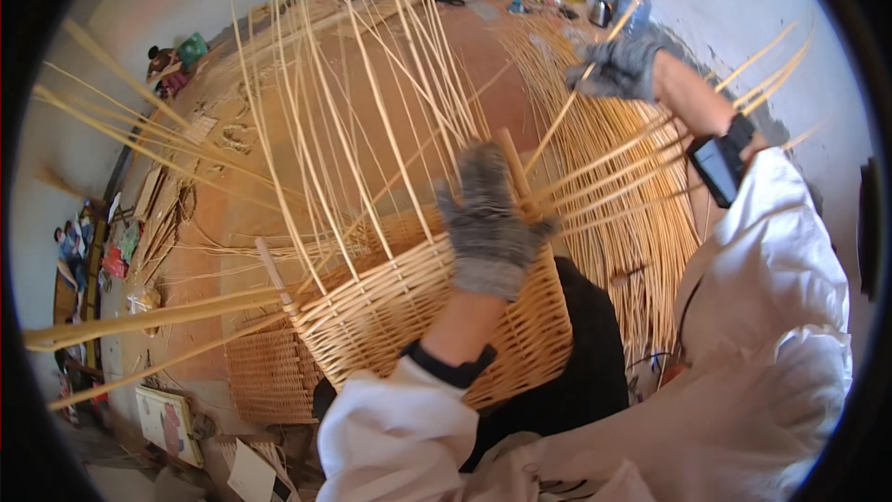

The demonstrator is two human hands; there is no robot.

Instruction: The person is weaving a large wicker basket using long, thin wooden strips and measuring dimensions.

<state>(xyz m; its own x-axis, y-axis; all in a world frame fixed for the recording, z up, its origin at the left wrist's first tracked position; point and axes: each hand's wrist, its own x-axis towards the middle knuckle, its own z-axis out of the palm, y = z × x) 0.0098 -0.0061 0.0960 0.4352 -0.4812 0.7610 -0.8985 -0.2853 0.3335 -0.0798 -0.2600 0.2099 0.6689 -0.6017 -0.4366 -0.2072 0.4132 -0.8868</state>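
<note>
A half-woven wicker basket (372, 321), pale and rectangular, rests tilted on my lap, with long upright stakes rising from its sides. My left hand (492, 223), in a grey knit glove, grips the woven rim at the basket's right corner, beside a thick corner post (512, 163). Its fingertips are partly hidden among the stakes. Raised out to the right, my right hand (615, 70), gloved alike, is closed around a long wicker rod (556, 125). That rod slants down from above the hand toward the corner by my left hand.
A broad heap of loose rods (632, 251) lies on the floor to the right. Long stakes stick out sideways from the basket. A brown woven panel (269, 372) stands at the lower left. Two people sit farther off; a kettle (600, 13) stands by the wall.
</note>
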